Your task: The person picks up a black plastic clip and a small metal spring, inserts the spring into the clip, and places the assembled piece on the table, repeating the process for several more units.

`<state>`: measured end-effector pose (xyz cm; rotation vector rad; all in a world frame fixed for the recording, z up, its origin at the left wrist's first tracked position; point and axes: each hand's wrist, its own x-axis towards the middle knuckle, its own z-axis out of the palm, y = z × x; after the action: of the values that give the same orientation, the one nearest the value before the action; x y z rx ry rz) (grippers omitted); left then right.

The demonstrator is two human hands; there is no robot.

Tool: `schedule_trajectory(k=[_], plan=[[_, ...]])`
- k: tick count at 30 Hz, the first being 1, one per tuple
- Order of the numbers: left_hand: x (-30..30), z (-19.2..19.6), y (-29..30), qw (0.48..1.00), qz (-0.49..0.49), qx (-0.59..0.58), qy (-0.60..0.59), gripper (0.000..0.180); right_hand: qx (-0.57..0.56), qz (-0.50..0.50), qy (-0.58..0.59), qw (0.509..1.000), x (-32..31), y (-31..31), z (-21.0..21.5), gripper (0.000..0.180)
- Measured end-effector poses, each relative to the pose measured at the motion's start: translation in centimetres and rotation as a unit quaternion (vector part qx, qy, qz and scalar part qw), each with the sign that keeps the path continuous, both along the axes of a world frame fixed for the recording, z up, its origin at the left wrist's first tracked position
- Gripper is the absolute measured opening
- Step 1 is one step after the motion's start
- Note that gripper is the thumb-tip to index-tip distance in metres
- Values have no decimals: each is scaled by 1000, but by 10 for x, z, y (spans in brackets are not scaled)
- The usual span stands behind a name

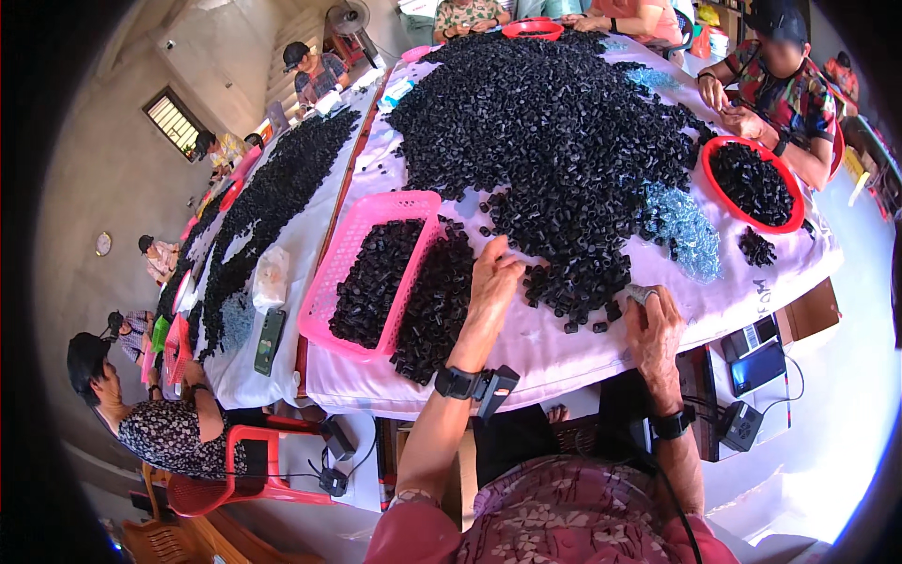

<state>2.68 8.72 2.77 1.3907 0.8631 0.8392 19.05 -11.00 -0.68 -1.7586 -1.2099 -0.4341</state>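
A large heap of small black plastic pieces (554, 122) covers the middle of the table. At its near left edge is my left hand (495, 282), fingers curled together at the pieces; anything between them is too small to make out. My right hand (655, 329) is closed at the heap's near right edge, beside a few loose black pieces. A grey wrap (643, 294) sits on one of its fingers, and what the fingertips hold is hidden. Left of my left hand stands a pink plastic basket (319, 301) partly filled with black pieces, with another black pile (437, 315) along its right side.
Clear bluish small pieces (681, 230) lie right of the heap. A red round basket (797, 211) of black pieces stands near a co-worker at right. Leftward, a second table holds more black pieces (282, 179) and a phone (270, 343). Other people sit around both tables.
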Motion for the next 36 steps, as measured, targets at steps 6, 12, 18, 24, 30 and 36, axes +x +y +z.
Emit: schedule_trajectory(k=[6,12,18,24,30,36], plan=[[-9,-6,22,998,56,4,29,60,4,-5,2,1000,-1,-2,3,12],[-3,23,50,998,-1,49,47,55,13,11,11,1000,0,-4,8,10],[50,12,123,958,126,180,184,59,9,20,14,1000,-1,-3,8,10],[77,-20,109,898,84,299,310,65,10,30,6,999,3,-4,4,14],[69,-20,74,908,82,347,221,47,31,40,4,999,4,-6,7,14],[64,-9,23,966,61,241,75,43,27,46,0,999,7,-7,2,15]])
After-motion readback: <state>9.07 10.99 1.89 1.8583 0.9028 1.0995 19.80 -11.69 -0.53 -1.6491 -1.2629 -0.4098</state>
